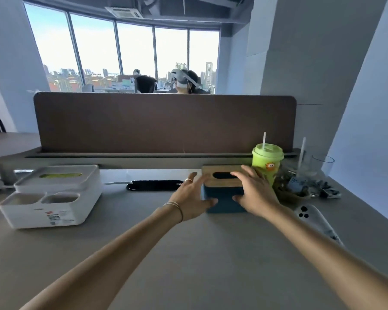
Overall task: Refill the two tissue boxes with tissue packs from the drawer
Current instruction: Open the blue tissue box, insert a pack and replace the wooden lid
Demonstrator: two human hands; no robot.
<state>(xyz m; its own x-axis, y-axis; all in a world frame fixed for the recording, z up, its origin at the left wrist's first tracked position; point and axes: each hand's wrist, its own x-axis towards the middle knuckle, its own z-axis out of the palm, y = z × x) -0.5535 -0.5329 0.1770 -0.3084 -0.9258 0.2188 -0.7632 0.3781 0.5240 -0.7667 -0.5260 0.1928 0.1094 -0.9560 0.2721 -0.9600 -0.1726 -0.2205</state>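
Two bare forearms reach from the near edge of the grey bench (188, 253) toward its far side. The left hand (192, 198), with a ring on one finger and thin bracelets at the wrist, is spread wide against the left side of a small dark blue tissue box with a pale wooden lid (225, 191), its thumb touching the box's near face. The right hand (254, 194) is likewise spread wide, fingers lying over the right part of the lid beside its dark oval slot, thumb on the near face; the box stands on the bench between the two hands and is not lifted. A white phone in a case (316, 222) lies near the right edge. Toward the left edge stands a white plastic tissue box with two front compartments (52, 198), well apart from the blue box; something yellow-green shows in its top slot. A black oval cable port (155, 185) is set in the bench between the two boxes. Just behind the right hand stands a green lidded cup with a white straw (267, 162); right of it are a clear glass with a straw (311, 164) and a blurred cluster of small items. A brown partition panel (164, 123) closes the far edge.
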